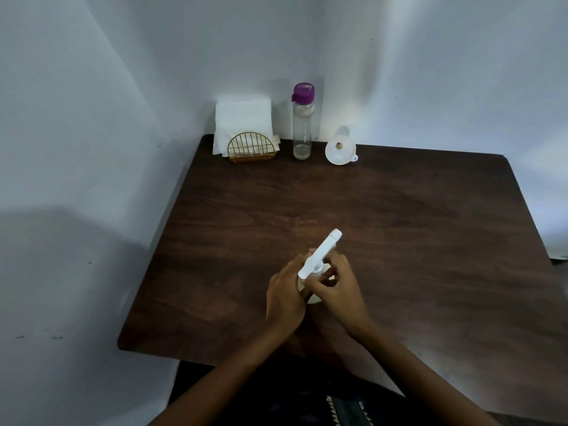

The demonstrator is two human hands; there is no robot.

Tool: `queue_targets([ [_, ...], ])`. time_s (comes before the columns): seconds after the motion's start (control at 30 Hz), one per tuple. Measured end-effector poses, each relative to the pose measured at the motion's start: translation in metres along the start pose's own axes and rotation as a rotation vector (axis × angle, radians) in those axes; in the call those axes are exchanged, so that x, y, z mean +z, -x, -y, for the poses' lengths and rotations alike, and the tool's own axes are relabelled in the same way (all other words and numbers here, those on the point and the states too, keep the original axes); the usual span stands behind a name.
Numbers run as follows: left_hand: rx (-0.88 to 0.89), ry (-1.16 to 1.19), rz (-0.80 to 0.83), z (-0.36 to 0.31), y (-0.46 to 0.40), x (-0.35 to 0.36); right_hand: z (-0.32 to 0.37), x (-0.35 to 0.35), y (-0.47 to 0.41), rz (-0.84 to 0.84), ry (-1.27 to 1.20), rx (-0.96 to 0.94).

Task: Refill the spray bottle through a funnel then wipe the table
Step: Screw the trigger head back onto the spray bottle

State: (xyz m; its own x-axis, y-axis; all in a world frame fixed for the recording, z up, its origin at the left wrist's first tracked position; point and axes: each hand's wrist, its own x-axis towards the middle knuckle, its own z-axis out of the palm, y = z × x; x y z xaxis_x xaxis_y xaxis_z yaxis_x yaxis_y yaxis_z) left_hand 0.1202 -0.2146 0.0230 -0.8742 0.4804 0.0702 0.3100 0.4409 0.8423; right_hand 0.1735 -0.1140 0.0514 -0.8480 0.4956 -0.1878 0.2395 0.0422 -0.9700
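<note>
The person is holding the spray bottle (310,282) near the front middle of the table (399,241). It is standing on the wood, right in front of them, where both hands can reach it easily.

The left hand (284,298) is wrapping around the body of the bottle from the left side, fingers curled around it. I think it is keeping the bottle from turning or tipping. The right hand (336,284) is sitting on the other side, and its fingers are pinching the neck just under the white spray head (321,253). The spray head is sticking up and away between the two hands, so most of the bottle is hiding behind the fingers.

It looks to me like the person is working on twisting the top off, because the bottle has to be open before anything can go in.

The other things are waiting far back by the wall. The white funnel (339,149) is lying on its side. Just left of it the clear water bottle (302,121) with a purple cap is standing up. The napkins (244,124) are sitting in a little gold holder (251,147), ready for wiping later.
</note>
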Motion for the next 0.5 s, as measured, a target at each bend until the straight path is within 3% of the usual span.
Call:
queue_targets([
  [0.07,0.055,-0.018,-0.043,-0.001,0.000,0.001,0.001,-0.014,-0.001,0.132,-0.010,-0.027],
  [0.13,0.088,-0.043,-0.065,-0.001,-0.001,0.002,0.001,-0.020,-0.004,0.145,-0.004,-0.040],
  [0.33,0.059,-0.061,-0.018,0.005,-0.006,0.003,-0.004,0.000,-0.006,-0.182,0.045,-0.004],
  [0.5,0.063,-0.106,-0.033,0.011,-0.003,0.006,-0.006,0.005,-0.003,-0.264,0.020,0.009],
])
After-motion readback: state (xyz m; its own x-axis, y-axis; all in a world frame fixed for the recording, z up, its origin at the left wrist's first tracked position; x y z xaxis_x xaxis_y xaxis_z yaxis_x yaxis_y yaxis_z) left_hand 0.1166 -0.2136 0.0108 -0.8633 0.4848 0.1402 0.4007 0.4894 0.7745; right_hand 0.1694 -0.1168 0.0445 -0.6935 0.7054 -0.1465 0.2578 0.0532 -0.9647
